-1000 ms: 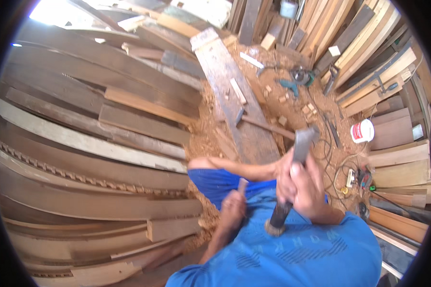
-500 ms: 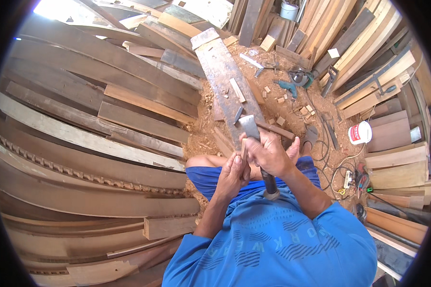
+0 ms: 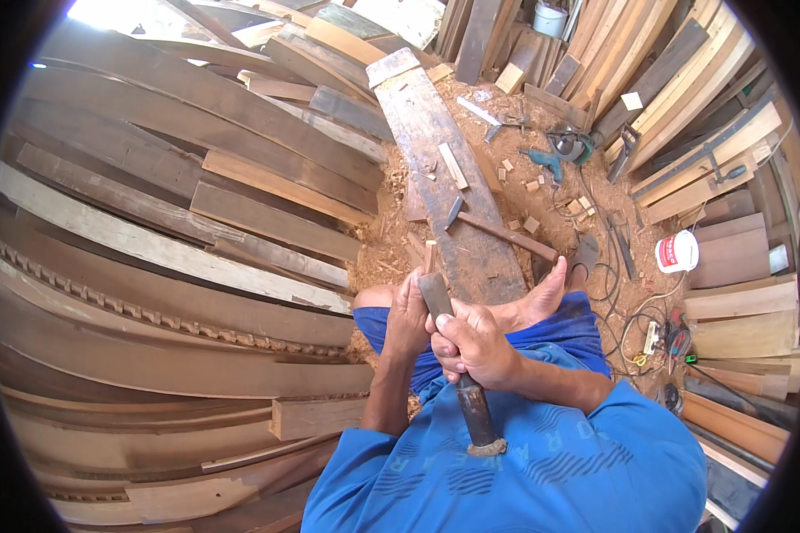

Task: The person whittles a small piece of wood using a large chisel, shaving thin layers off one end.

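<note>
My right hand [image 3: 476,342] is closed around a wide-bladed chisel [image 3: 434,293], whose dark handle points back toward my blue shirt. The flat of its blade tilts up in front of my left hand [image 3: 407,306]. That left hand is closed on a small wooden stick [image 3: 430,256], its pale end showing above the fingers; the rest is hidden behind the hand and blade. Whether blade and stick touch, I cannot tell. Beyond my hands a long worn plank [image 3: 484,266] stretches away, with a hammer [image 3: 507,234] lying across it near my bare foot.
A thin wood strip [image 3: 453,166] lies on the plank. Stacked boards [image 3: 267,266] fill the left side. On the right are a teal power tool [image 3: 544,163], a handsaw [image 3: 625,151], a white bucket [image 3: 676,252] and a power strip with cables [image 3: 652,338]. Shavings and offcuts litter the floor.
Both hands have drawn back toward my body, away from the plank. The chisel has turned, its blade now nearer my left hand, and the hammer on the plank is more exposed.
</note>
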### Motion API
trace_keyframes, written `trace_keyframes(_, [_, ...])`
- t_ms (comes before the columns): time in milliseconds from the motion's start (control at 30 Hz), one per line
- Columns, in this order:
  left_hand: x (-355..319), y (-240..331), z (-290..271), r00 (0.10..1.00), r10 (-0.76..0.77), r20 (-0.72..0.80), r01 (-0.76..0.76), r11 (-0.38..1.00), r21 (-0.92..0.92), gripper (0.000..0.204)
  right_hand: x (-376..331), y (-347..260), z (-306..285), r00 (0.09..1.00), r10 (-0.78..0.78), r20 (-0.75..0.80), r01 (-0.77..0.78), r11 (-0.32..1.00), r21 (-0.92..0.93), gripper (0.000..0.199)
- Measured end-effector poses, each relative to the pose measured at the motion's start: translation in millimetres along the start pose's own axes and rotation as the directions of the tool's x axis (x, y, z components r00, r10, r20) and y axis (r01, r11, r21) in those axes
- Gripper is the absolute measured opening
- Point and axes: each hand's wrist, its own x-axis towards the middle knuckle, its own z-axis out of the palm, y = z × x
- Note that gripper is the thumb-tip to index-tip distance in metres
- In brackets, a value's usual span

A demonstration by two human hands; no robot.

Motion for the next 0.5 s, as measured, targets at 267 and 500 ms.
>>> trace_keyframes(267, [-77, -30, 21, 0.922, -0.316, 0.226, 0.355, 0.921, -0.161, 0.044, -36, -41, -14, 0.887, -0.448, -0.111, 0.427, 0.888, -0.172, 0.018])
trace_keyframes(500, [9, -4, 13, 0.969, -0.158, 0.189, 0.246, 0.669, -0.702, 0.034, 8, -17, -18, 0.988, -0.141, -0.058, 0.147, 0.983, 0.113, 0.014])
